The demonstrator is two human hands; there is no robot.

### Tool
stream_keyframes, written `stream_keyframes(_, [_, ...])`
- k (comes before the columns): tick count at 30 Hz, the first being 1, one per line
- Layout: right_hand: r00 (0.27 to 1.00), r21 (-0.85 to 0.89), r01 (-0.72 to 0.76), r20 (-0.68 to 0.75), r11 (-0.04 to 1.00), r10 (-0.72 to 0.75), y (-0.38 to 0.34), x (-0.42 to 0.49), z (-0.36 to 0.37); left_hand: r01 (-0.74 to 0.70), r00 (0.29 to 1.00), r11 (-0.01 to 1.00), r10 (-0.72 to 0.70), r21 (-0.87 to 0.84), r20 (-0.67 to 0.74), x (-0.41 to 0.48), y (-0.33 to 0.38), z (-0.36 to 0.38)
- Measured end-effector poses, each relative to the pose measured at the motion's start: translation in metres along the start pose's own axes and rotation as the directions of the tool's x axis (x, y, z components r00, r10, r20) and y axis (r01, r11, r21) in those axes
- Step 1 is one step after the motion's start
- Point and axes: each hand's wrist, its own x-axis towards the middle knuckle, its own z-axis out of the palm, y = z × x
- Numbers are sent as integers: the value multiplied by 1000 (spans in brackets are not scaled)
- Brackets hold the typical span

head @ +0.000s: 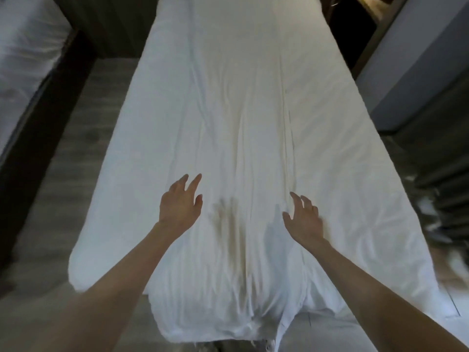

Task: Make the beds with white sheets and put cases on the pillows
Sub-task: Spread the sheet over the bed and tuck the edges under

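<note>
White creased sheet lies lengthwise; left hand and right hand spread, perhaps touching it.

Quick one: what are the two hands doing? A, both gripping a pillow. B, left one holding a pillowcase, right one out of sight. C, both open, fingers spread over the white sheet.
C: the left hand and right hand both have spread fingers and hold nothing, over the white sheet.

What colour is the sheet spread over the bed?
The sheet is plain white; the head view shows it.
</note>
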Motion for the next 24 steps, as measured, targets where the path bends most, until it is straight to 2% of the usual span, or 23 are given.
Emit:
stream_keyframes(4, [986,241,-165,69,956,152,14,7,57,-56,997,998,55,26,60,21,-14,44])
stream_keyframes(7, [938,394,-345,161,852,306,26,13,91,-58,994,998,55,31,94,30,-21,82])
stream_keyframes(9, [905,413,-426,174,805,389,34,16,111,-37,994,999,34,23,108,34,-24,104])
stream_keyframes(11, [891,349,-452,144,821,430,39,20,125,-2,993,1000,-1,21,121,36,-27,123])
stream_keyframes(12, [894,333,-447,132,830,429,40,22,128,14,992,1000,-16,16,129,37,-27,130])
stream_keyframes(14, [916,415,-398,135,818,377,38,22,131,25,990,999,-27,20,138,33,-27,139])
stream_keyframes(16, [954,491,-297,113,819,279,30,14,126,21,991,1000,-23,18,130,25,-26,142])
stream_keyframes(18, [981,483,-190,67,855,180,17,4,110,17,995,999,-14,-28,103,15,-22,137])
stream_keyframes(22, [996,554,47,-88,831,1,-10,-39,39,-22,995,989,8,-143,-99,-3,-2,113])
stream_keyframes(24, [992,605,85,-126,792,-11,4,-69,20,-27,985,978,-9,-206,-174,-7,11,102])
